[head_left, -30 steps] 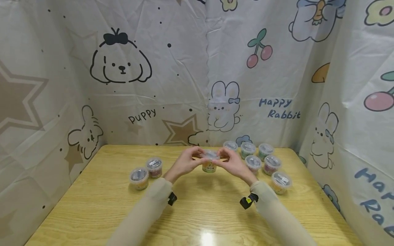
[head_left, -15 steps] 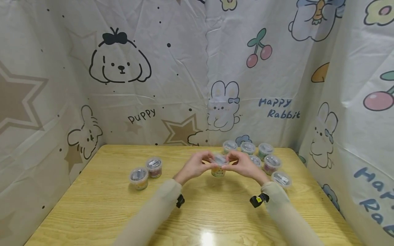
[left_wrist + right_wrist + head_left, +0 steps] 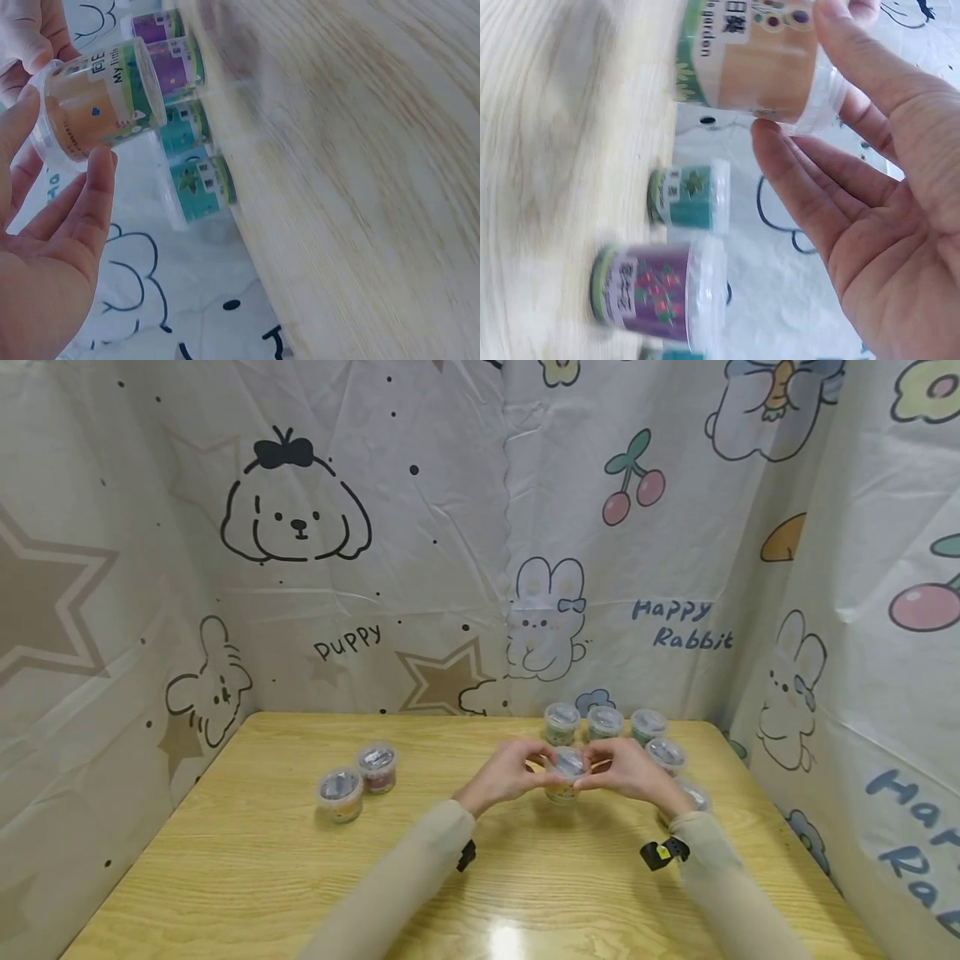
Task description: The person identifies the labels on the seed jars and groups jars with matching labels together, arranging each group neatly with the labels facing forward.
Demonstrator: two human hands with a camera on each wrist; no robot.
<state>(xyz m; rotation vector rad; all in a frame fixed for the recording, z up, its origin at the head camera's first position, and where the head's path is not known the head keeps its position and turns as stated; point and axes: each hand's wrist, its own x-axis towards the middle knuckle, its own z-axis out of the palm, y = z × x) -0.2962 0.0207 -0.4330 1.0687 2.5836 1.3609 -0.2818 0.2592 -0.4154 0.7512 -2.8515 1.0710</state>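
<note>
Both hands hold a clear plastic cup with an orange label and a translucent lid [image 3: 567, 762], in the middle right of the head view. My left hand [image 3: 510, 772] pinches its left side at the lid, thumb in front. On the opposite side, my right hand [image 3: 630, 772] grips the lid rim between thumb and fingers. Printed flowers and writing show on the orange cup [image 3: 769, 67] in the right wrist view. The cup is upright and close over the wooden table [image 3: 480, 877]. My right hand hides part of the cups behind it.
Teal-labelled cups [image 3: 604, 724] stand along the back edge. A purple cup [image 3: 649, 289] and another lidded cup [image 3: 693, 795] are at the right. Two more stand at the left, one orange [image 3: 340, 797] and one purple [image 3: 377, 770]. Printed cloth [image 3: 442, 527] walls the table.
Both hands have carried the orange cup rightward and slightly toward me, up to the group on the right. They now cover more of those cups. The two cups at the left stay put.
</note>
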